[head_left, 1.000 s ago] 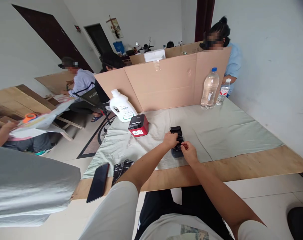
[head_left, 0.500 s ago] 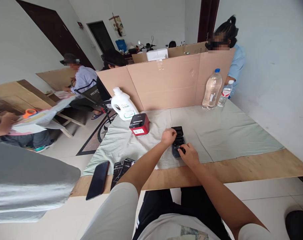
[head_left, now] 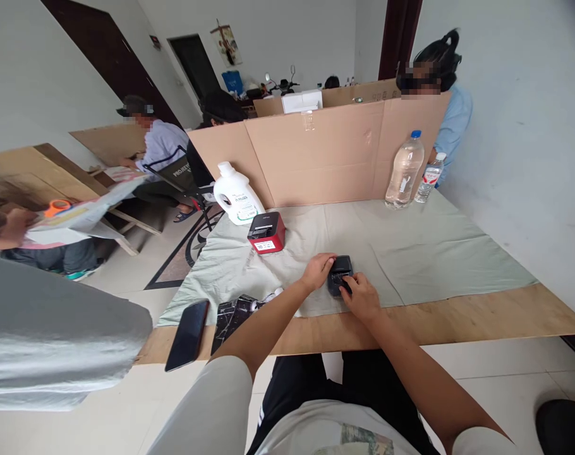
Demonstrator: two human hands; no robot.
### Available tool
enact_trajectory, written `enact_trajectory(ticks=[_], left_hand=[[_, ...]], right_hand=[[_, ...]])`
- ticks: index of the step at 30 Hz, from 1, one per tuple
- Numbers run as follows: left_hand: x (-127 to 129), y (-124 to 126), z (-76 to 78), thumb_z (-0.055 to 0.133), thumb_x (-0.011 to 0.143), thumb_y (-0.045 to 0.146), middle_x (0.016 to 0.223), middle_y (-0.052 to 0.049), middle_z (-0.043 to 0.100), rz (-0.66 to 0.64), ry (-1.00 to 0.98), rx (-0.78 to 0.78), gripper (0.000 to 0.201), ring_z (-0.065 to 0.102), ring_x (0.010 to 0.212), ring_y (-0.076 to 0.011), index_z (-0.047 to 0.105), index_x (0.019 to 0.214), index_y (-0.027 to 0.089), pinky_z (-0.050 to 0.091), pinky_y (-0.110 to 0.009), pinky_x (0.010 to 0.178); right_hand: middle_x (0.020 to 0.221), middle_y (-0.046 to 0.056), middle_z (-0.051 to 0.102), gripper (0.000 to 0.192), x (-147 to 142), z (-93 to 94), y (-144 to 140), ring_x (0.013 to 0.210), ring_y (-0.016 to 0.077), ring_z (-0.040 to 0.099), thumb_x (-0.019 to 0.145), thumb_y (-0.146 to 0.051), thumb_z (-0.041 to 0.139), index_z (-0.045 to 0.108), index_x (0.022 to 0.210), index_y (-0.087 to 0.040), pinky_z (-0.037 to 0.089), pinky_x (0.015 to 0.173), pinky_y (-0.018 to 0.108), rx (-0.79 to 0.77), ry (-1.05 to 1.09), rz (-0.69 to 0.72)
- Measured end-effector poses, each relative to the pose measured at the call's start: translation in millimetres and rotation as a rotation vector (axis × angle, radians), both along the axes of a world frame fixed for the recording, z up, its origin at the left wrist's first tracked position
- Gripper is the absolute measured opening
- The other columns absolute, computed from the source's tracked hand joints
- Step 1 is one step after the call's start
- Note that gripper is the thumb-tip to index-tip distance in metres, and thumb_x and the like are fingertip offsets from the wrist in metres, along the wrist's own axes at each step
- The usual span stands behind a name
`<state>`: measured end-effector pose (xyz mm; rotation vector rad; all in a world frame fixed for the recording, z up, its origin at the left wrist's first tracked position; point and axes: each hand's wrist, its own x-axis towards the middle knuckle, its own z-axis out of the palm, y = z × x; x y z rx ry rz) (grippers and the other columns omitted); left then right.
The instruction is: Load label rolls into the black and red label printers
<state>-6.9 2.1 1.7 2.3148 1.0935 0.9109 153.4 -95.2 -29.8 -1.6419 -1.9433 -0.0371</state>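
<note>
The lid (head_left: 342,263) of the black device (head_left: 333,287), upright earlier, is now folded down; the left hand (head_left: 318,272) has moved from over the device to its left edge; more of a white item (head_left: 271,295) shows past the forearm.

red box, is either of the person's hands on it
No, left hand and right hand are at the black device, apart from the red box.

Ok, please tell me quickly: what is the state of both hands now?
Left hand: at the black device's far left corner; grip cannot be told.
Right hand: fingers bent over its near part; grip cannot be told.
</note>
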Motion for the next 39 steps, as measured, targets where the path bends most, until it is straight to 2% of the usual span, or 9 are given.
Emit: enact_trajectory(ticks=[4, 8, 12, 15, 19, 26, 29, 34, 39], left_hand=[[-5.9, -13.3, -12.7, 0.031, 0.094, 0.026, 0.115, -0.009, 0.064, -0.031, 0.009, 0.024, 0.036, 0.053, 0.116, -0.0202, 0.06, 0.113, 0.017, 0.042, -0.041, 0.102], [-8.1, -18.4, -11.7, 0.041, 0.087, 0.018, 0.125, -0.01, 0.059, -0.061, 0.11, 0.042, 0.036, 0.048, 0.124, -0.0206, 0.056, 0.12, 0.017, 0.038, -0.042, 0.105], [-9.4, -25.3, 0.8, 0.064, 0.075, 0.031, 0.138, -0.013, 0.048, -0.099, 0.366, 0.057, 0.057, 0.038, 0.133, -0.0276, 0.05, 0.128, 0.016, 0.03, -0.047, 0.107], [-7.4, -30.7, 5.7, 0.076, 0.061, 0.041, 0.142, -0.015, 0.043, -0.112, 0.543, 0.083, 0.083, 0.033, 0.135, -0.0322, 0.044, 0.134, 0.017, 0.021, -0.052, 0.11], [1.6, -37.4, 1.6, 0.081, 0.058, 0.035, 0.143, -0.019, 0.04, -0.08, 0.685, 0.149, 0.091, 0.031, 0.136, -0.0338, 0.039, 0.137, 0.014, 0.012, -0.054, 0.111], [10.2, -39.8, -2.3, 0.078, 0.06, 0.024, 0.141, -0.02, 0.043, -0.023, 0.666, 0.153, 0.084, 0.034, 0.134, -0.0346, 0.042, 0.134, 0.01, 0.026, -0.046, 0.108], [5.0, -44.7, -12.1, 0.074, 0.063, 0.024, 0.144, -0.018, 0.04, 0.008, 0.556, 0.123, 0.082, 0.032, 0.136, -0.0313, 0.039, 0.136, 0.011, 0.027, -0.044, 0.108], [-6.5, -74.8, -50.0, 0.062, 0.075, 0.036, 0.149, -0.021, 0.028, 0.297, 0.368, 0.045, 0.085, 0.025, 0.14, -0.0301, 0.022, 0.144, 0.007, 0.026, -0.047, 0.111], [-12.9, -98.3, -71.4, 0.045, 0.087, 0.036, 0.148, -0.018, 0.033, 0.29, 0.488, 0.034, 0.06, 0.024, 0.14, -0.0301, 0.035, 0.139, 0.009, 0.023, -0.053, 0.112]], right_hand=[[0.098, 0.01, 0.057, 0.028, -1.2, 0.0, -1.1, 0.083, 0.0198, 0.055, 0.088, -0.031, 0.049, 0.063, 0.108, -0.018, 0.045, 0.072, 0.03, -0.011, 0.006, 0.003], [0.105, 0.012, 0.057, 0.032, 1.5, 2.5, 1.9, 0.094, 0.0234, 0.054, 0.086, -0.033, 0.051, 0.061, 0.112, -0.017, 0.045, 0.081, 0.034, -0.021, 0.013, 0.01], [0.134, 0.014, 0.047, 0.068, 10.1, 7.1, 13.2, 0.121, 0.031, 0.041, 0.073, -0.042, 0.067, 0.045, 0.133, -0.017, 0.037, 0.096, 0.044, -0.076, -0.066, 0.087], [0.14, 0.012, 0.044, 0.085, 14.2, 13.1, 22.8, 0.126, 0.0337, 0.036, 0.062, -0.04, 0.077, 0.041, 0.136, -0.018, 0.034, 0.097, 0.047, -0.169, -0.189, 0.137], [0.134, 0.015, 0.05, 0.077, 10.8, 27.5, 30.1, 0.123, 0.0325, 0.041, 0.061, -0.031, 0.079, 0.048, 0.13, -0.014, 0.032, 0.097, 0.044, -0.199, -0.288, 0.165], [0.127, 0.018, 0.055, 0.068, 4.1, 38.5, 31.5, 0.119, 0.0319, 0.045, 0.063, -0.028, 0.078, 0.052, 0.124, -0.014, 0.031, 0.096, 0.045, -0.247, -0.336, 0.183], [0.138, 0.015, 0.045, 0.078, 5.9, 26.0, 25.9, 0.125, 0.0328, 0.039, 0.064, -0.036, 0.076, 0.044, 0.132, -0.017, 0.031, 0.099, 0.047, -0.28, -0.25, 0.136], [0.146, 0.017, 0.029, 0.09, -3.9, 6.5, 15.6, 0.129, 0.0324, 0.035, 0.07, -0.048, 0.066, 0.024, 0.144, -0.018, 0.035, 0.098, 0.045, -0.34, 0.022, -0.09], [0.139, 0.022, 0.033, 0.095, -32.8, 8.7, 18.9, 0.122, 0.0364, 0.042, 0.069, -0.056, 0.065, 0.022, 0.145, -0.018, 0.036, 0.094, 0.047, -0.32, 0.037, -0.219]])
